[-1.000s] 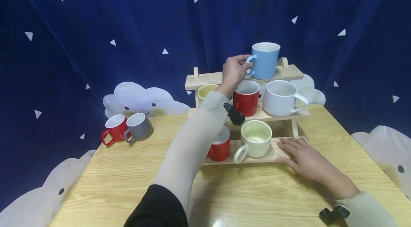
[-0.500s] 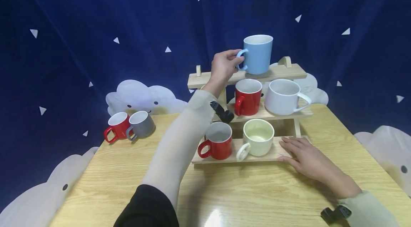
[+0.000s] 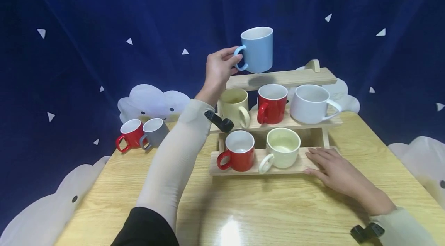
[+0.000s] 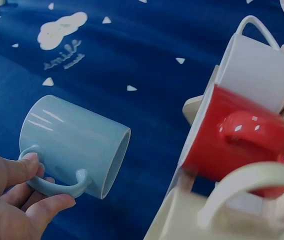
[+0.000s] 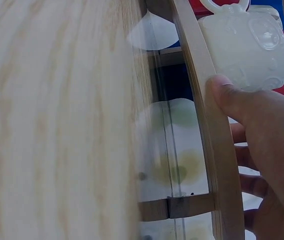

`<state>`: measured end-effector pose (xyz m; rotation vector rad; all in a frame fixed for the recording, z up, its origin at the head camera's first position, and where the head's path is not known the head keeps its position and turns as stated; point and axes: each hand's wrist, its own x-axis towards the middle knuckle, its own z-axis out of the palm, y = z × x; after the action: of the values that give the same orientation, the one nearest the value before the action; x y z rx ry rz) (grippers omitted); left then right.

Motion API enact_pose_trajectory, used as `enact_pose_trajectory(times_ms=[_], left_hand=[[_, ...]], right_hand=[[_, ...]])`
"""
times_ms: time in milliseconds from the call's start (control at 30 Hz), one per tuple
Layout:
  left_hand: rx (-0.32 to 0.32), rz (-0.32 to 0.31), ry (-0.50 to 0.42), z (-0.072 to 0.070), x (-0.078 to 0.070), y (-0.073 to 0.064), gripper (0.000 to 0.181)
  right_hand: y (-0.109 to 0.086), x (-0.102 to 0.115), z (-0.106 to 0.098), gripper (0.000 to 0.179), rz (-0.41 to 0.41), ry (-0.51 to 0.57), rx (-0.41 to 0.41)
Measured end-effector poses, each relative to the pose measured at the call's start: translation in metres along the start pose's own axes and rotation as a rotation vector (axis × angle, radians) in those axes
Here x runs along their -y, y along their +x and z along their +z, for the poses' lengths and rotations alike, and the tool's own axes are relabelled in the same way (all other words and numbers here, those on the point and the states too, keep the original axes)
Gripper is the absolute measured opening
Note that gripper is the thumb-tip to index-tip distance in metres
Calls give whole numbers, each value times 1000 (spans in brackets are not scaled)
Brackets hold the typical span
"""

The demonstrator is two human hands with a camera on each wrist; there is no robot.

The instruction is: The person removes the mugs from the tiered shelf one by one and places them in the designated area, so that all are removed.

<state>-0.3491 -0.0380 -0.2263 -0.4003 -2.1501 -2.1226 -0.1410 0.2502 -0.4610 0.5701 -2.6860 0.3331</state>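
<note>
My left hand (image 3: pixel 220 66) pinches the handle of a light blue mug (image 3: pixel 259 51) and holds it upright, raised over the top board of a three-tier wooden rack (image 3: pixel 288 78). In the left wrist view, thumb and fingers close round the handle of the blue mug (image 4: pixel 77 140). My right hand (image 3: pixel 335 170) rests on the right end of the rack's bottom board, fingers stretched out. The right wrist view shows that thumb on the board's edge (image 5: pixel 207 100). Nearest to this hand stands a pale cream mug (image 3: pixel 283 147) on the same board.
A red mug (image 3: pixel 240 151) shares the bottom board. Along the middle board stand a yellow mug (image 3: pixel 231 103), another red mug (image 3: pixel 272 105) and a wide white mug (image 3: pixel 309 105). On the table's far left are a red mug (image 3: pixel 132 134) and a grey mug (image 3: pixel 156 132).
My left hand has lifted the blue mug off the top board and moved it up and left. The yellow mug has come into view behind the arm. My right hand stays on the rack.
</note>
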Motion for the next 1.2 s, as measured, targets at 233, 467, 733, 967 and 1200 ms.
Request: enact_pose_trajectory(times_ms=[233,467,733,967,1200], left_hand=[[-43,-4,13,-28,-2,-3,28],[-83,9,30,-52,1,-7,29],[-133,16,46,-79,6,-12,29],[-169,8,24,-102,12,-16,28],[-207,-13,33,-122,17,-22,31]], right_hand=[[-1,0,-1,62,13,3,8],[-1,0,1,60,10,8,-1],[-2,0,1,59,15,1,-7],[-2,-1,2,60,19,0,-4],[-1,0,1,60,29,5,3]])
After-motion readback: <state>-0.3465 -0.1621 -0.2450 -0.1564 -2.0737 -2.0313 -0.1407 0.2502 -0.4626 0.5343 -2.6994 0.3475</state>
